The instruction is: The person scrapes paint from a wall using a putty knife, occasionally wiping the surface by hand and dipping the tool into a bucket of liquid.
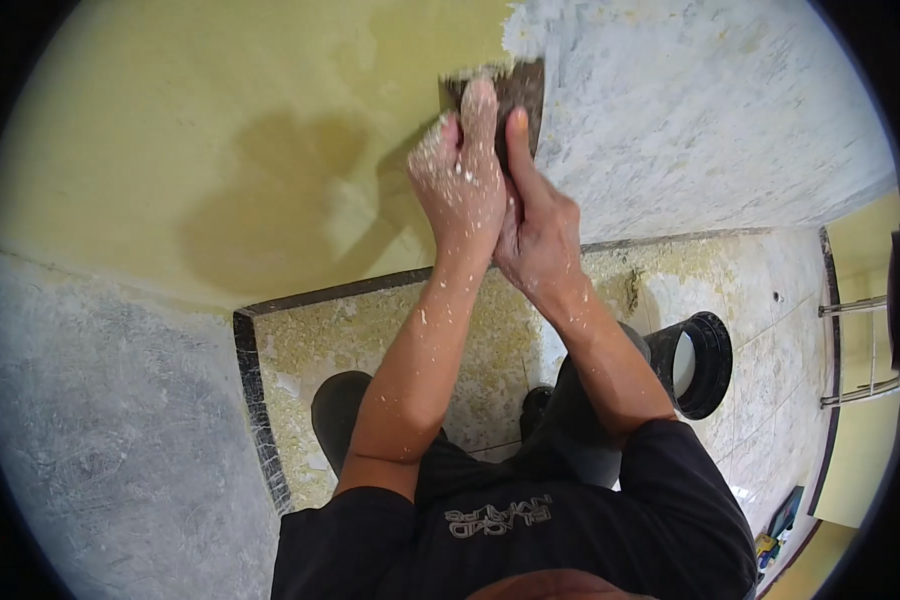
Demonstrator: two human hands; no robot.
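Note:
Both of my hands are closed on a wide, dark scraper (526,90), whose edge lies against the yellow wall (270,60) where the paint meets a scraped whitish area (670,110). My left hand (460,170), speckled with paint flakes, has a finger stretched up along the blade. My right hand (542,225) is beside it, lower down, with its thumb raised against the blade. The handle is hidden in the hands. Pale crumbs sit along the blade's top edge.
Paint flakes cover the tiled floor (490,350) under the wall. A black bucket (708,365) with whitish contents stands right of my legs. A grey scraped wall (120,420) is at left. Metal rails (855,305) and small colourful items (767,545) are at far right.

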